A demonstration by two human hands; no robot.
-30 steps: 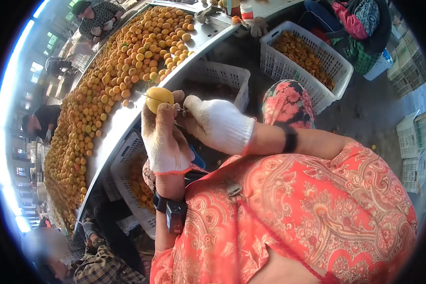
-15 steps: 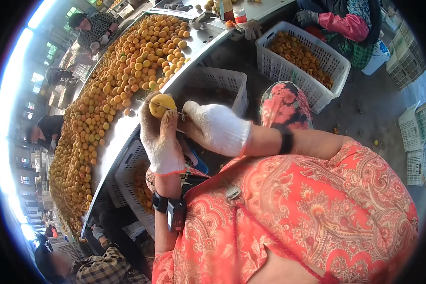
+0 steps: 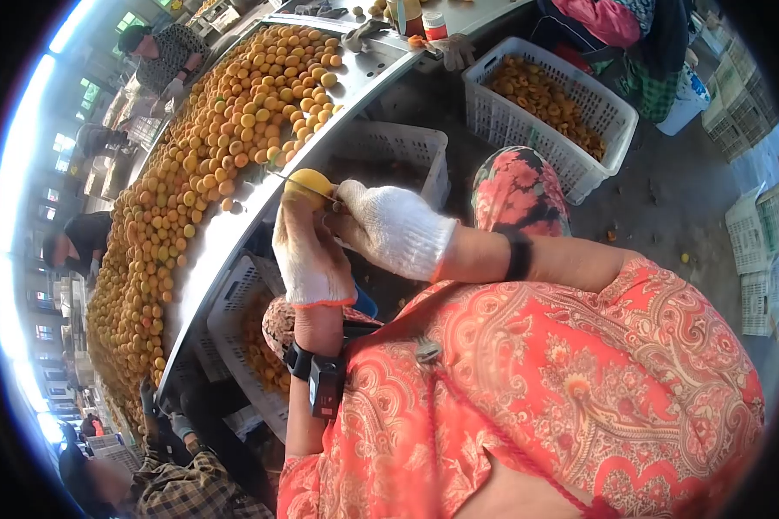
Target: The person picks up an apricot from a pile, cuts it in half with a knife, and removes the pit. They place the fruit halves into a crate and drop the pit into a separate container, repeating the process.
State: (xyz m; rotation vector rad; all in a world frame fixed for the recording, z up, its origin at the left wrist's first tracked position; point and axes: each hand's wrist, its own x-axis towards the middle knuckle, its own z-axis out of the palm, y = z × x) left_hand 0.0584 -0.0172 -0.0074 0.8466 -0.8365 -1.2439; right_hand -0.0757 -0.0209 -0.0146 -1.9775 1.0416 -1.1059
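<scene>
My left hand [image 3: 310,251], in a dirty white glove, grips a round yellow-orange fruit [image 3: 308,182] at its fingertips. My right hand [image 3: 391,227], in a cleaner white glove, sits just right of it and holds a thin knife [image 3: 296,184] whose blade crosses the fruit. Both hands hover over the near edge of a long metal table [image 3: 227,227] heaped with several orange fruits [image 3: 225,121]. A dark band circles each wrist.
White plastic crates stand below the table: one [image 3: 407,147] behind my hands, one with cut fruit [image 3: 545,99] at the upper right, another [image 3: 238,324] by my left knee. Other people work along the far side and at both ends. Bottles [image 3: 420,17] stand on the table's end.
The fruit and both hands have shifted slightly right and up along the table edge. My left hand has turned so the fruit is more covered by its fingers.
</scene>
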